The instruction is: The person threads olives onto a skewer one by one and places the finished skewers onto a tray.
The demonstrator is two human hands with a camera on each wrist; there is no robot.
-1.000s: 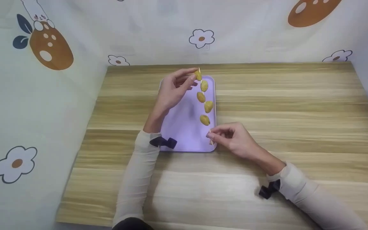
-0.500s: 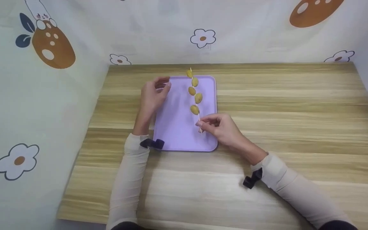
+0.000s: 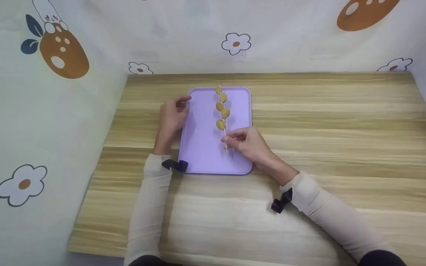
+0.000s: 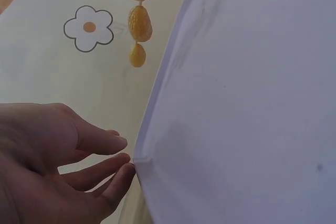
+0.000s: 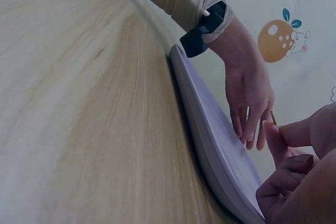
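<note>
My right hand (image 3: 252, 145) pinches the bare lower end of a thin wooden skewer (image 3: 225, 132) between thumb and fingertips. Several wrinkled, yellow-brown oval fruits (image 3: 226, 113) are threaded along it, spaced apart, with the tip poking out beyond the farthest. The skewer is held over a light purple rectangular tray (image 3: 205, 159), pointing away from me. At the tray's left edge, my left hand (image 3: 172, 118) has loosely bent fingers, and its fingertips touch the rim. In the left wrist view, the far fruits (image 4: 139, 23) hang at the upper left, and nothing is between that hand's fingers.
The tray lies on a wood-grain table (image 3: 327, 140). A pale wall covering (image 3: 183, 44) printed with flowers and brown fruit shapes stands behind and to the left. Black wrist cameras (image 3: 282, 201) are strapped over both light sleeves.
My left hand has let go of the skewer's far end and moved left to the tray's edge. My right hand has carried the skewer left, over the middle of the tray.
</note>
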